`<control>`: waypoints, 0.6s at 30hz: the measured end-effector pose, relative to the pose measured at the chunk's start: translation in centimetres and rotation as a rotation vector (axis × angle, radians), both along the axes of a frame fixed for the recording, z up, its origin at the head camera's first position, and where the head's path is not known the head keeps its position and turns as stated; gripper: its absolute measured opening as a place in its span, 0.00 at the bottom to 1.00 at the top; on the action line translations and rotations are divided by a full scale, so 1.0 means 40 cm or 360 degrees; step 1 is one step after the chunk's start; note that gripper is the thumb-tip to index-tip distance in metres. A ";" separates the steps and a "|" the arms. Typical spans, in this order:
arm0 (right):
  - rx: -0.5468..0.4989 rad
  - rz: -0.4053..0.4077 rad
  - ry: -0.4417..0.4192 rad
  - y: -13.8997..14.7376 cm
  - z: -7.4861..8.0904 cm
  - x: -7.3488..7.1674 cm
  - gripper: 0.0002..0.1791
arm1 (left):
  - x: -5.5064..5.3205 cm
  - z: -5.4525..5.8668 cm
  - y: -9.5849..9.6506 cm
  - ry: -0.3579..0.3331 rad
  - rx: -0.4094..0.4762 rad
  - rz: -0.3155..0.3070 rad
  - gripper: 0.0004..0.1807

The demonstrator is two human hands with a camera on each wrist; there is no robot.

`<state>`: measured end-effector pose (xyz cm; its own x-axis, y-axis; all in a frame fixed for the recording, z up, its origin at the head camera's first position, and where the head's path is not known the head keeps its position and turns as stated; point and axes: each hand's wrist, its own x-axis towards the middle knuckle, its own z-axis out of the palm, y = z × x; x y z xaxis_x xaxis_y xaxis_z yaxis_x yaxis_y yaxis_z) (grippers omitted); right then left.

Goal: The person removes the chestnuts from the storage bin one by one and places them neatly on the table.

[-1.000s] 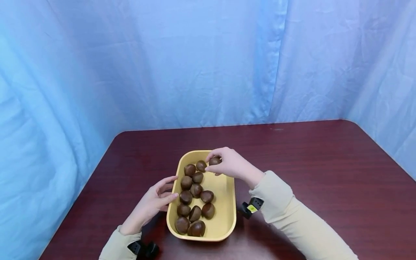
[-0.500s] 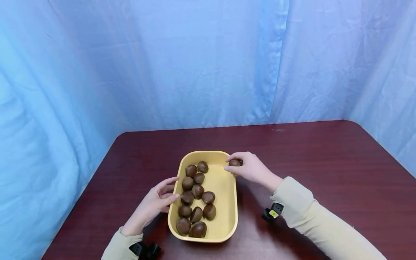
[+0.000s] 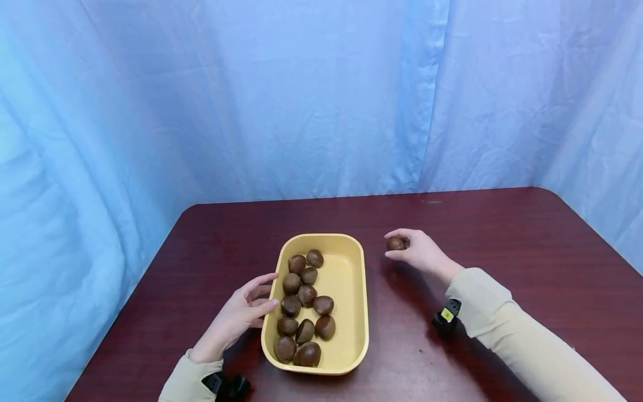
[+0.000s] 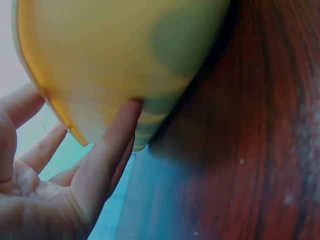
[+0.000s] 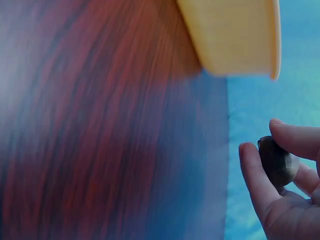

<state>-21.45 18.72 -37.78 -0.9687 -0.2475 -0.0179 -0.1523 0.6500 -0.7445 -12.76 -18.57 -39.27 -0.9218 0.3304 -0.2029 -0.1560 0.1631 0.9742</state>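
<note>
Between thumb and fingers, my right hand [image 3: 422, 254] pinches a brown chestnut [image 3: 396, 244] over the table, right of the yellow tray [image 3: 364, 301]. The right wrist view shows that chestnut [image 5: 278, 161] dark, glossy, with a paler patch. Several more chestnuts [image 3: 307, 294] lie inside the tray, crowded along its left side from far end to near end. My left hand [image 3: 241, 310] rests its spread, fairly straight fingers against the tray's left side. In the left wrist view one finger [image 4: 117, 127] lies along the tray's outer wall [image 4: 115, 55], with other fingertips close to the rim.
The dark red wooden table [image 3: 502, 251] extends around the tray, with its far edge behind. Blue cloth curtains [image 3: 311, 100] hang beyond the table at the back and both sides. Black cameras [image 3: 446, 317] are strapped to both wrists.
My right hand has carried the pinched chestnut from above the tray's far end, across its right rim, to over the table on the right. The left hand has stayed at the tray's side.
</note>
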 end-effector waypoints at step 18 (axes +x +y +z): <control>0.0244 -0.0116 0.0079 0.078 -0.058 -0.045 0.23 | 0.000 -0.004 0.000 0.0006 0.0054 -0.0011 0.33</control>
